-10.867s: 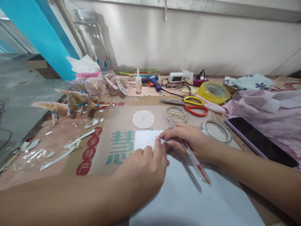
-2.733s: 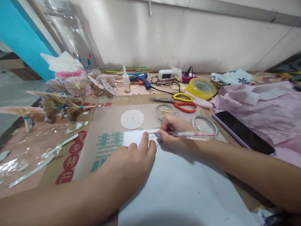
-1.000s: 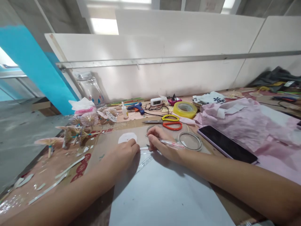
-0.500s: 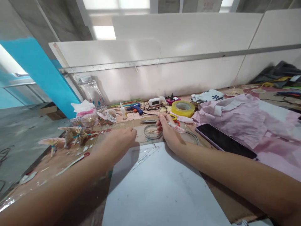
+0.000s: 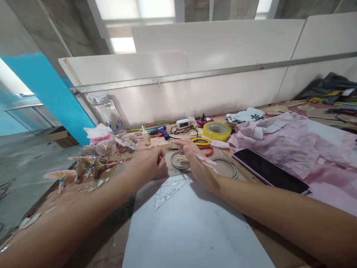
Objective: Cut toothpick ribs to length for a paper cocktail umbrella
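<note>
My left hand (image 5: 153, 162) is closed, fingers curled together above the cardboard by the paper's upper left corner; what it holds, if anything, is hidden. A clear pen with a pinkish core (image 5: 205, 160) lies in the crook of my right hand (image 5: 196, 160), whose fingers stretch left above small wooden sticks (image 5: 181, 159) inside a grey ring (image 5: 172, 160). Below both hands lies white paper (image 5: 195, 223) with a clear set square (image 5: 169, 191) on it. Orange-handled scissors (image 5: 208, 150) and a yellow handle (image 5: 201, 141) show behind my right hand, their blades partly covered.
A second ring (image 5: 234, 169) and a phone (image 5: 269, 169) lie right of my hand, near pink cloth (image 5: 279, 137). Behind stand yellow tape (image 5: 217, 130), a glue gun (image 5: 160, 131) and a small bottle (image 5: 145, 136). Small paper umbrellas (image 5: 106, 147) crowd the left edge.
My right hand has shifted slightly down and its fingers have straightened to the left, uncovering more of the scissor handles. My left hand has turned, showing its curled fingers.
</note>
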